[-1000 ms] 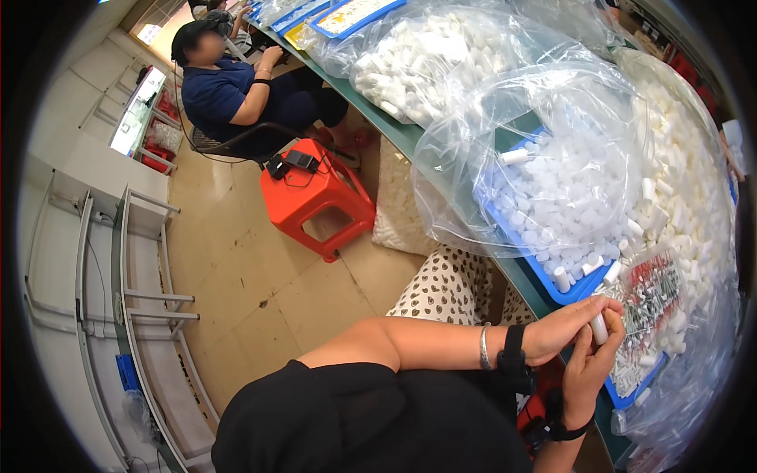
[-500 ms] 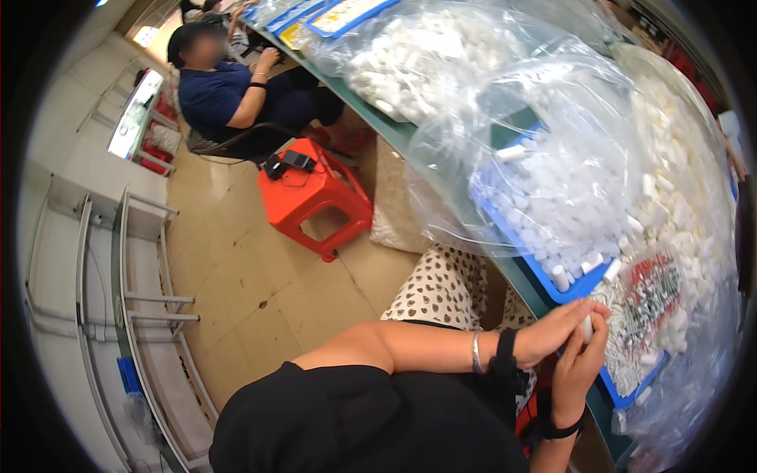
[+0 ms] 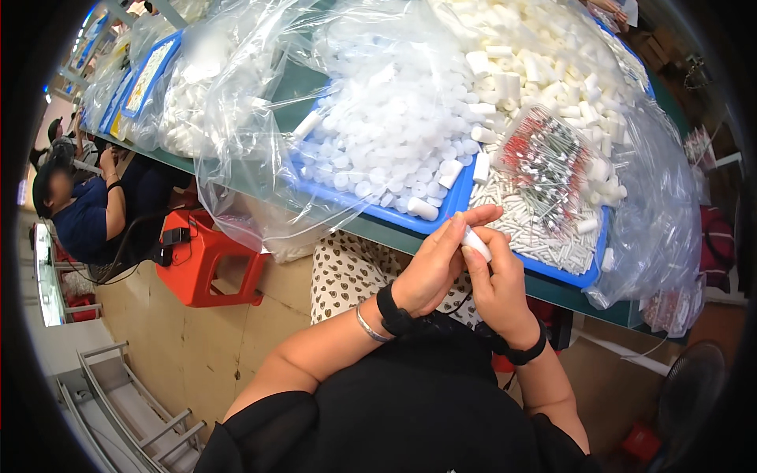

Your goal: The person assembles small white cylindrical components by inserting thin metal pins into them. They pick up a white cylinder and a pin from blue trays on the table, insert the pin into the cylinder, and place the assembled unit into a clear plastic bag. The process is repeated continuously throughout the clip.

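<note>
A small white cylinder [image 3: 476, 245] is held between my two hands, just off the table's near edge. My right hand [image 3: 505, 290] pinches its lower end between thumb and fingers. Around the upper end close the thumb and fingers of my left hand [image 3: 430, 272], which partly hide it. Just beyond my hands a blue tray [image 3: 587, 277] holds many short white rods [image 3: 544, 240]. On those rods lies a clear box of metal pins [image 3: 544, 169] with some red parts. A second blue tray [image 3: 394, 217], left of it, carries a heap of translucent white discs [image 3: 378, 134].
Loose white cylinders [image 3: 536, 59] are heaped at the back right. Clear plastic bags [image 3: 236, 177] drape over the green table's [image 3: 288, 205] left part and right end. At left stand a red stool [image 3: 201, 272] and a seated person [image 3: 87, 209]. A fan [image 3: 692, 386] is at lower right.
My view has swung to the right, so the trays and my hands sit nearer its middle. The white cylinder stays in my hands and now shows more fully.
</note>
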Tool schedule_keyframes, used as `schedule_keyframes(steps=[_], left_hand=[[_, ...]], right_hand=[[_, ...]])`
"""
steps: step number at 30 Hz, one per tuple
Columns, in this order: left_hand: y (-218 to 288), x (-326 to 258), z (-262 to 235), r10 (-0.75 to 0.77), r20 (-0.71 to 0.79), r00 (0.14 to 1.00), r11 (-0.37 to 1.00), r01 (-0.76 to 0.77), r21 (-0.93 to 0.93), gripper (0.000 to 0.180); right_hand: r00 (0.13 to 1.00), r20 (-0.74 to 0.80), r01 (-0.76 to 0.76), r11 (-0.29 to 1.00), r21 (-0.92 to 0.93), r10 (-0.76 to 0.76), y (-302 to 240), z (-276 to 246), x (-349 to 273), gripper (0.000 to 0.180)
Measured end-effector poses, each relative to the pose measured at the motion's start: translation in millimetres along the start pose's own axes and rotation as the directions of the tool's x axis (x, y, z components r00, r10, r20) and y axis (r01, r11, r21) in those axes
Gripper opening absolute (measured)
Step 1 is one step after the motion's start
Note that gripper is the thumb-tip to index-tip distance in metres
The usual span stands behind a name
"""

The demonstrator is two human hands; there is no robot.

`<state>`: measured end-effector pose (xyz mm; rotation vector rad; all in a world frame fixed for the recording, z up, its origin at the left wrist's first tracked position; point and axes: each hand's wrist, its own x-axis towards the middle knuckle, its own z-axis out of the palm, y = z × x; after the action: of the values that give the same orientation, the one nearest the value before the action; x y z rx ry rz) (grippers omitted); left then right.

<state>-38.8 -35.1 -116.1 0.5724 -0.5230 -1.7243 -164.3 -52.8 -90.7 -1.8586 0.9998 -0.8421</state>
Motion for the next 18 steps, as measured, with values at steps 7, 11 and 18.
schedule_keyframes(steps=[7,11,18], left_hand=[[-1,-5,-2,-0.027,-0.063,0.998,1.000,0.027,0.001,0.058],[13,-3,0,-0.032,-0.027,0.999,0.999,0.031,-0.042,0.057],[11,1,-1,-0.056,0.023,0.998,0.998,0.055,0.011,0.054]], right_hand=[[0.968,0.159,-0.240,0.910,0.338,0.196,13,-2,2,0.027],[0.801,0.460,-0.597,0.452,0.663,0.384,2,-10,10,0.039],[0.750,0.554,-0.653,0.273,0.707,0.360,8,-12,8,0.038]])
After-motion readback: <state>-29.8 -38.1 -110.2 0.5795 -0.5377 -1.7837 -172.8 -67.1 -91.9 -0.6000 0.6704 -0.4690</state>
